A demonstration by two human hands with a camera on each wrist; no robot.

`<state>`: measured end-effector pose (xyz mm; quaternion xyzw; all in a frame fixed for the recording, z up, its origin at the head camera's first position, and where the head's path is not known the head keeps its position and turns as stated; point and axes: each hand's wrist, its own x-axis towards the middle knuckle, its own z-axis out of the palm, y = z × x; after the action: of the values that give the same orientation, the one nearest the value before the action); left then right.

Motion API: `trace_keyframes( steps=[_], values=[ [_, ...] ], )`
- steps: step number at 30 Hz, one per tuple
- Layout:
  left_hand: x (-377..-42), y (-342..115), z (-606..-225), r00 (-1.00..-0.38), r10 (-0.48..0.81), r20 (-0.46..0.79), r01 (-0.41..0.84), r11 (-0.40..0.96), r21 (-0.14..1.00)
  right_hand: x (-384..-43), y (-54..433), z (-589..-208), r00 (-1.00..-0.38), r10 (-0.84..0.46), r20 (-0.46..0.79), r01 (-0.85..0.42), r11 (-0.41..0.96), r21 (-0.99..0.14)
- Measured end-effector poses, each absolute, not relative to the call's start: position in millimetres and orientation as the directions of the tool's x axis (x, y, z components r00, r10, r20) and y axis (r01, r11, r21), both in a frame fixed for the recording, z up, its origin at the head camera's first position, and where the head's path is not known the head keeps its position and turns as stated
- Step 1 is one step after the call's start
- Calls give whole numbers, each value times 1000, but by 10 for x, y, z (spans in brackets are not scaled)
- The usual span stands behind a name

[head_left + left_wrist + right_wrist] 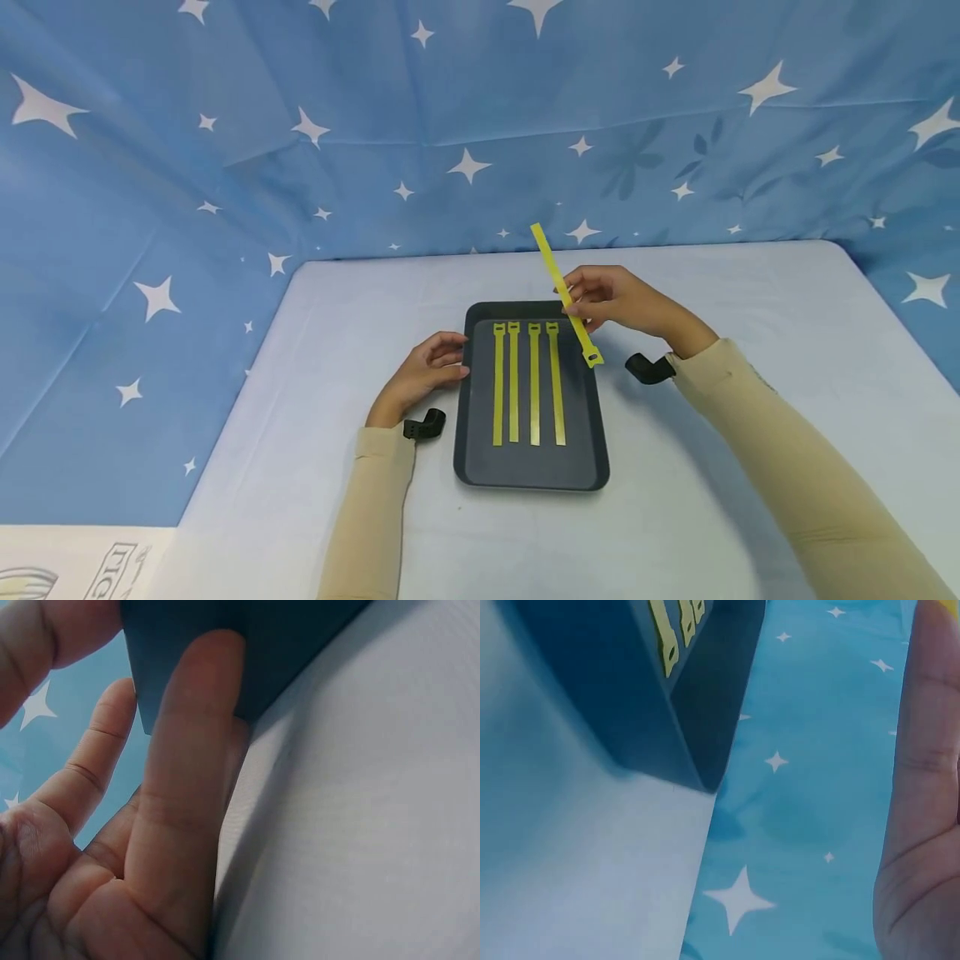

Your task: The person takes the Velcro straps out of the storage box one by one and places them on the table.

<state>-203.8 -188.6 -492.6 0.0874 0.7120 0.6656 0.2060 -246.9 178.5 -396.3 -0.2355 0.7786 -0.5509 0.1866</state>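
My right hand [618, 298] pinches a yellow hook-and-loop cable tie [553, 268] between thumb and fingers, above the tray's far right corner. The strap slants, its slotted head lower right and its plain end up at the left. Several matching yellow cable ties [535, 383] lie lengthwise, side by side, in the dark grey tray [525, 473], slotted heads at the far end. At the tray's left side, my left hand [427, 367] rests its fingertips against the wall. The left wrist view shows extended fingers [184, 765] against that dark wall [300, 645].
A white-covered table [300, 467] bears the tray. Behind it and at the left hangs a blue cloth [360, 183] with white stars. A printed pale sheet [75, 554] shows at the lower left corner. Each wrist carries a small black camera mount [425, 425].
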Motion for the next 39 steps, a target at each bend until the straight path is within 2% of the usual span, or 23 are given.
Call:
trace_keyframes(
  steps=[8, 21, 30, 39],
  values=[
    [-2029, -1879, -4916, -902, 393, -177, -147, 105, 984, -2384, 2011, -3984, -864, -504, -13, -143, 270, -952],
    [-2014, -1919, -4909, -905, 389, -175, -144, 109, 984, -2274, 2258, -4071, -884, -456, -104, -59, 329, -942],
    [-2015, -1892, -4918, -906, 382, -183, -156, 100, 983, -2174, 2396, -4203, -880, -444, -168, 10, 337, -941],
    [-2001, -1855, -4912, -903, 388, -185, -153, 112, 982, -2063, 2446, -4396, -842, -445, -305, 143, 361, -922]
  ],
)
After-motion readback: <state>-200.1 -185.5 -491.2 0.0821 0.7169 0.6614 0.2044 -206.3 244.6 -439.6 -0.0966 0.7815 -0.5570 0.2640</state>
